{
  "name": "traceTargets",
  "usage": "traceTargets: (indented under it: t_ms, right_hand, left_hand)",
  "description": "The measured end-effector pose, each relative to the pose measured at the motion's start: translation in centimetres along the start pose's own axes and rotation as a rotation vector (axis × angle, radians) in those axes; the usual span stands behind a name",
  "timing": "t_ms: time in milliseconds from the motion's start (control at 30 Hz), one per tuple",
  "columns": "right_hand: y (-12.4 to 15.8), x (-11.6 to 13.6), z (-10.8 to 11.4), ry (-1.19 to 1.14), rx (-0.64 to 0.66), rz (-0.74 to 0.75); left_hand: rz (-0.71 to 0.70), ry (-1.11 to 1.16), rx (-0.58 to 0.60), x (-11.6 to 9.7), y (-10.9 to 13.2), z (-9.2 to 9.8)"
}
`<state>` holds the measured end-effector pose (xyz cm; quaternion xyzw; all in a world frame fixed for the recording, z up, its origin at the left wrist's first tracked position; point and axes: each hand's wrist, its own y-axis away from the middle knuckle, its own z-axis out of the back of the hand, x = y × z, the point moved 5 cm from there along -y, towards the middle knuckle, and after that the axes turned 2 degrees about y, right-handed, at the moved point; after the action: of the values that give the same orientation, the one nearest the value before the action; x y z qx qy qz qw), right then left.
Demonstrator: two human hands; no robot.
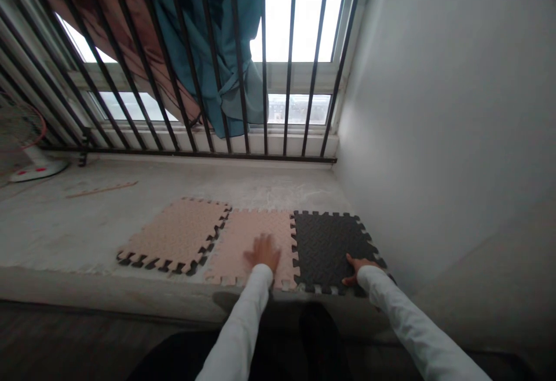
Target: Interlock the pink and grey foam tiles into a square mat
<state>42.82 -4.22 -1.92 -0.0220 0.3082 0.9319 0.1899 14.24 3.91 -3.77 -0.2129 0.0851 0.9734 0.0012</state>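
My left hand (pixel 264 253) lies palm down on a pale pink foam puzzle mat (pixel 249 230), its fingers spread and slightly blurred. To the right, a black foam puzzle mat (pixel 325 242) sits against the pink one along their toothed edges. My right hand (pixel 360 267) rests near the black mat's front right corner, thumb and forefinger apart on top; the other fingers are partly hidden. A tan foam puzzle mat (pixel 178 233) with dark-sided teeth lies at the left, slightly turned, with a narrow tapering gap to the pink mat.
The mats lie on a raised concrete ledge (pixel 87 230). A white wall (pixel 434 109) bounds it on the right. Dark metal railings (pixel 241 68) stand behind, with pink and teal curtains (pixel 208 51) at the window. A fan (pixel 39 167) and a thin stick (pixel 102 190) are at the left.
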Motion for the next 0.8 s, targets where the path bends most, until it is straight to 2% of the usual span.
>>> traceTargets:
  t_ms: [133,200,333,500,700,800]
  right_hand:
    - [-0.3,0.0,0.2,-0.001,-0.007,-0.002]
    - [-0.3,0.1,0.4,-0.002,0.001,-0.013]
    - [0.0,0.2,0.4,0.0,0.008,-0.01]
    - [0.0,0.1,0.1,0.0,-0.009,-0.011]
    - [0.0,0.1,0.2,-0.032,-0.019,-0.032]
    - [-0.4,-0.1,-0.1,-0.053,-0.037,-0.03]
  left_hand:
    - [0.481,-0.065,-0.182,8.3,-1.5,4.2]
    - [0.563,-0.075,-0.225,10.3,-1.7,5.2]
    - [0.521,-0.071,-0.211,10.3,-2.3,5.1]
    - [0.557,-0.006,-0.175,10.4,-2.8,4.5]
    - [0.494,-0.033,-0.214,10.5,-3.3,5.1]
    - [0.405,-0.149,-0.248,9.2,-2.9,4.2]
